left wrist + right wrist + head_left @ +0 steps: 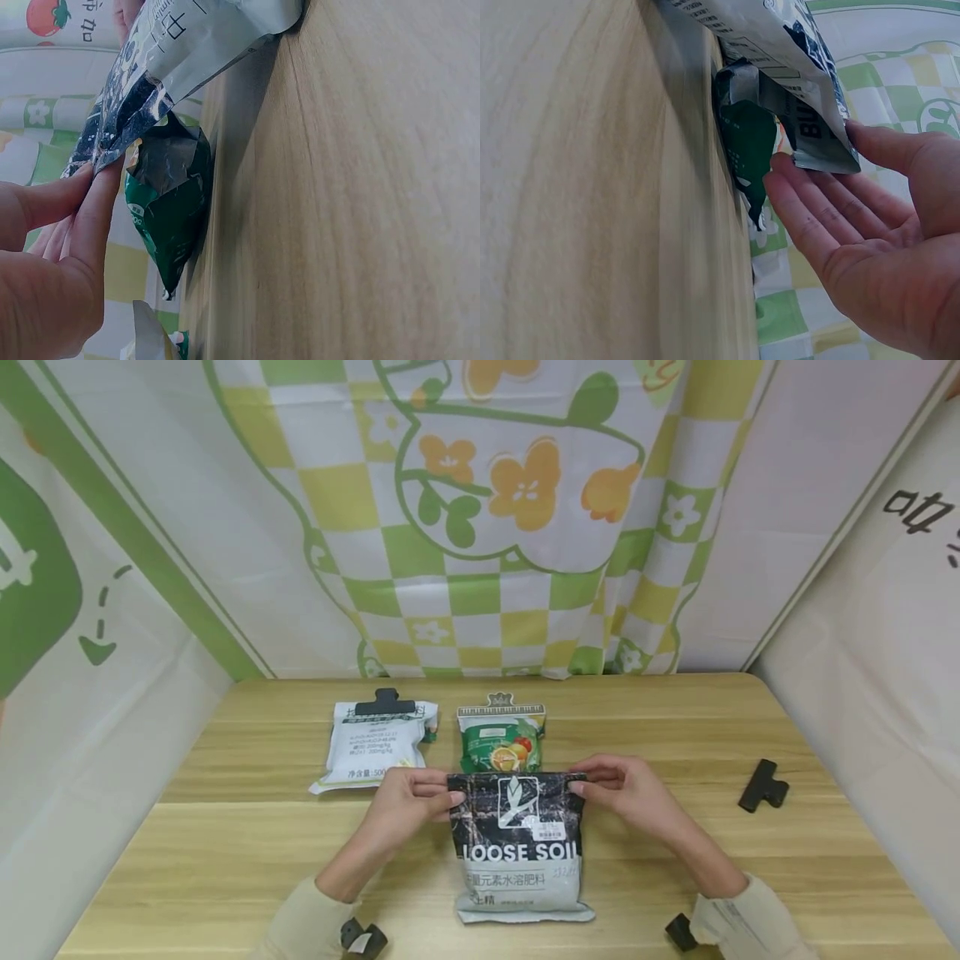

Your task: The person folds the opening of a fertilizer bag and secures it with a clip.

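A black and pale-grey fertilizer bag (pixel 517 881) printed "LOOSE SOIL" stands on the table at front centre. My left hand (pixel 405 806) pinches its upper left corner, thumb in front and fingers behind. At the upper right corner, my right hand (pixel 633 797) holds the bag between thumb and fingers. The right wrist view shows a top flap (pixel 814 135) folded down at the back, with the right fingertips against it. Just behind stands a green fruit-printed bag (pixel 501 742), topped by a flat clip (pixel 501 706) with a crown-shaped handle.
To the back left lies a white bag (pixel 375 747) with a black clip (pixel 386 702) on its top. A loose black clip (pixel 763 787) lies on the wooden table (pixel 240 827) at the right. Patterned curtains (pixel 502 593) hang behind the table.
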The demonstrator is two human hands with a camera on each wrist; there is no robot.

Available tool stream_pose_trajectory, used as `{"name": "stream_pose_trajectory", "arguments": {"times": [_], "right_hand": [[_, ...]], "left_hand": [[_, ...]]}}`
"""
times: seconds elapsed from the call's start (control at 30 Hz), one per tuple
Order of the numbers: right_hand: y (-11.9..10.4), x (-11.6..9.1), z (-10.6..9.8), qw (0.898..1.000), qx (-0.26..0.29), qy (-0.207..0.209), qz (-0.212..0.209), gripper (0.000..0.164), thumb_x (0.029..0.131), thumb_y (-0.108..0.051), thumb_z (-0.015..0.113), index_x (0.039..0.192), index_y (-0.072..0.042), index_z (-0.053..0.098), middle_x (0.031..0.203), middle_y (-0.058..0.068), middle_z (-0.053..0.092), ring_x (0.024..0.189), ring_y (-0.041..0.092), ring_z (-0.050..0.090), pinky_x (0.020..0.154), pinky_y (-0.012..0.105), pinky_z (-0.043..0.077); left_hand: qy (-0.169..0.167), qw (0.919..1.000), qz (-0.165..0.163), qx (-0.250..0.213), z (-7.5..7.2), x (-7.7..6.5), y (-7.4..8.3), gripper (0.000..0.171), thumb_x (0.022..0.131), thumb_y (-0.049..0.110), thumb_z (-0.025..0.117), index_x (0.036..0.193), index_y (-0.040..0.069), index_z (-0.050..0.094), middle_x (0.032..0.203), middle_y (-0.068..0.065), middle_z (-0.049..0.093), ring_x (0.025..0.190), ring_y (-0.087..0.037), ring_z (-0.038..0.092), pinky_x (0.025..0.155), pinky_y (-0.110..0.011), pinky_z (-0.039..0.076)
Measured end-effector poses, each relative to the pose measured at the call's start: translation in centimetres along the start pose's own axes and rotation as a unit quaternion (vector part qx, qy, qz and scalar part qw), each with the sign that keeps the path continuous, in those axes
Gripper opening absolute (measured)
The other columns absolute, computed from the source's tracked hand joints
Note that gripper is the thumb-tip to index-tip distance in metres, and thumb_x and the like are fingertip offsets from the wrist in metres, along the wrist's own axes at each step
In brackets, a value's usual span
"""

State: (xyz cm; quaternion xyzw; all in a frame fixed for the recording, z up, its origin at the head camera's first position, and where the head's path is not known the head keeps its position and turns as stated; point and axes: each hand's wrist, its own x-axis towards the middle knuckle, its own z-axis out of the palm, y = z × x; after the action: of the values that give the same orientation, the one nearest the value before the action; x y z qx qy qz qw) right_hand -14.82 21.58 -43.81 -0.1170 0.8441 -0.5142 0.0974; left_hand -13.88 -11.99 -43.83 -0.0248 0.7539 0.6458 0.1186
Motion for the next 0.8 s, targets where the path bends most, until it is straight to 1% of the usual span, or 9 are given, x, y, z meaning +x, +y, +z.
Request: {"name": "stream_pose_trajectory", "arguments": {"times": [0.13, 0.27, 0.43, 0.63, 0.73, 0.8], "right_hand": [[0.1, -0.1, -0.6, 1.0, 0.003, 0.002, 0.003, 0.037, 0.098, -0.024, 0.075, 0.127, 0.0, 0.071, 0.124, 0.017, 0.076, 0.108, 0.025, 0.076, 0.09, 0.02, 0.062], [0.2, -0.5, -1.5, 1.0, -0.001, 0.014, 0.012, 0.039, 0.098, -0.027, 0.075, 0.128, -0.002, 0.071, 0.123, 0.015, 0.077, 0.108, 0.029, 0.077, 0.09, 0.021, 0.062], [0.2, -1.3, -3.2, 0.999, -0.008, 0.03, 0.03, 0.042, 0.099, -0.032, 0.074, 0.129, -0.003, 0.07, 0.123, 0.016, 0.077, 0.11, 0.035, 0.075, 0.092, 0.03, 0.064], [0.0, -2.4, -5.4, 0.996, -0.027, 0.056, 0.061, 0.049, 0.1, -0.041, 0.072, 0.133, -0.005, 0.068, 0.128, 0.017, 0.075, 0.112, 0.032, 0.075, 0.097, 0.043, 0.063], [-0.1, -2.9, -6.4, 0.994, -0.049, 0.066, 0.074, 0.05, 0.1, -0.046, 0.07, 0.134, -0.01, 0.068, 0.13, 0.014, 0.075, 0.112, 0.029, 0.075, 0.097, 0.045, 0.062], [-0.1, -3.3, -7.1, 0.992, -0.062, 0.074, 0.081, 0.049, 0.1, -0.049, 0.069, 0.134, -0.013, 0.069, 0.131, 0.012, 0.075, 0.11, 0.025, 0.075, 0.095, 0.042, 0.062]], "left_hand": [[-0.011, 0.9999, 0.001, -0.009, -0.2, 0.0, -0.1, 0.043, 0.09, -0.003, 0.077, 0.128, -0.016, 0.063, 0.117, -0.032, 0.074, 0.096, -0.029, 0.081, 0.08, -0.031, 0.067], [-0.009, 0.9999, -0.004, -0.012, -0.2, 0.0, -0.1, 0.043, 0.089, -0.003, 0.078, 0.128, -0.015, 0.063, 0.116, -0.032, 0.074, 0.094, -0.028, 0.081, 0.08, -0.032, 0.067], [0.003, 0.9996, -0.02, -0.019, -0.2, 0.1, -0.2, 0.04, 0.087, -0.003, 0.079, 0.123, -0.014, 0.065, 0.111, -0.028, 0.077, 0.089, -0.024, 0.08, 0.079, -0.032, 0.068], [0.0, 0.9993, -0.028, -0.027, -0.2, 0.4, -0.5, 0.031, 0.088, -0.003, 0.079, 0.114, -0.011, 0.065, 0.102, -0.022, 0.08, 0.083, -0.018, 0.079, 0.078, -0.032, 0.068], [-0.004, 0.9991, -0.027, -0.032, -0.3, 0.5, -0.5, 0.028, 0.088, -0.003, 0.078, 0.112, -0.011, 0.066, 0.1, -0.021, 0.08, 0.082, -0.017, 0.079, 0.078, -0.032, 0.068], [-0.01, 0.9991, -0.025, -0.033, -0.3, 0.5, -0.4, 0.027, 0.088, -0.003, 0.078, 0.111, -0.01, 0.066, 0.1, -0.021, 0.081, 0.082, -0.017, 0.079, 0.079, -0.032, 0.068]]}}
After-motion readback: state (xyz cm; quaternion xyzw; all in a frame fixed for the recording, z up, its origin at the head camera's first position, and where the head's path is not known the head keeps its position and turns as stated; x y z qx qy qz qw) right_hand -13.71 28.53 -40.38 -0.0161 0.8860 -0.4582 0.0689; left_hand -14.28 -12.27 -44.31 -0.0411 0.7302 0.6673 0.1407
